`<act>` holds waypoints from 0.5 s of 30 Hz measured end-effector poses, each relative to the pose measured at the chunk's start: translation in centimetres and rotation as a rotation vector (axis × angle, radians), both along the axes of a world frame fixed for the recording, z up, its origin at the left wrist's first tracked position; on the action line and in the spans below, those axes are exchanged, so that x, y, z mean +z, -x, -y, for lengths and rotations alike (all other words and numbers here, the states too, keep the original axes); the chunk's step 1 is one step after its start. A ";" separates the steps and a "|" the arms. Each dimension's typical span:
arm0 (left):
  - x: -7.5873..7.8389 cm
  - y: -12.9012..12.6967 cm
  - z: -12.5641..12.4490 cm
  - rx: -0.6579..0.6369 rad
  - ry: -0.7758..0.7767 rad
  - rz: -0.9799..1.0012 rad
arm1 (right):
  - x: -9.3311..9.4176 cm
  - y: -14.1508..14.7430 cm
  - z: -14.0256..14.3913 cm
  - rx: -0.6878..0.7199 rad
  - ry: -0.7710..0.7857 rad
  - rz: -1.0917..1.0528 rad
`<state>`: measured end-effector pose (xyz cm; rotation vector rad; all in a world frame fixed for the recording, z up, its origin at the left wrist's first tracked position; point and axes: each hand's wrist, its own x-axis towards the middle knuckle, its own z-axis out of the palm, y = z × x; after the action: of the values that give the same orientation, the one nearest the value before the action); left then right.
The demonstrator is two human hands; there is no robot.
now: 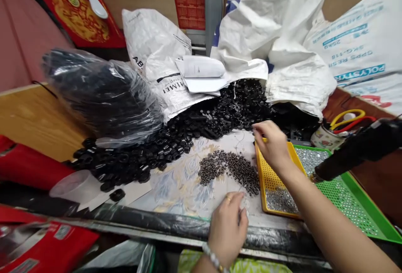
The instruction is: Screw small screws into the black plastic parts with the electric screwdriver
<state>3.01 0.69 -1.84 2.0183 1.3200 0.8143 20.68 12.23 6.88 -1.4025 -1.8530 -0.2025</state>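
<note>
My left hand [228, 222], wearing a ring and a beaded bracelet, is low at the table's front edge with its fingers curled together. What it holds, if anything, is too small to make out. Just beyond it lies a heap of tiny dark metallic pieces [230, 168]. My right hand [272, 144] reaches over the yellow perforated tray [263, 181], fingertips pinched near the edge of a pile of small black plastic parts [245, 101]. Whatever sits between those fingertips is hidden. Small silvery pieces [281, 199] rest in the tray's near end.
A green tray [370, 206] with shiny pieces stands at right, under a black powered screwdriver [354, 151]. Scissors [348, 120] stand in a cup [326, 137]. Black rings [135, 164], a clear bag of black parts [106, 97] and a plastic cup [75, 187] are left. White sacks [251, 26] line the back.
</note>
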 end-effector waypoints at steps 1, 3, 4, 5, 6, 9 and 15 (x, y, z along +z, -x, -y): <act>-0.4 -0.4 0.2 -0.022 -0.040 0.002 | -0.3 0.1 -2.3 -0.060 0.099 0.060; -1.1 -0.1 0.6 -0.036 -0.101 0.012 | -1.2 0.6 -6.8 -0.147 0.222 0.129; -1.3 0.2 0.6 -0.037 -0.114 0.025 | -1.6 1.0 -8.8 -0.172 0.232 0.142; -1.4 0.5 0.6 -0.038 -0.119 0.032 | -2.0 1.6 -10.5 -0.184 0.223 0.146; -1.5 0.7 0.6 -0.040 -0.123 0.031 | -2.2 2.4 -12.1 -0.190 0.219 0.152; -1.9 0.6 0.2 -0.029 -0.144 0.024 | -2.2 5.4 -15.4 -0.179 0.226 0.166; -3.8 0.4 -0.4 0.003 -0.221 0.066 | -2.2 6.3 -17.5 -0.084 0.326 0.197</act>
<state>2.65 1.06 -5.67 2.1374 1.2424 1.0587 14.43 29.76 4.66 -1.7369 -2.0582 -0.0845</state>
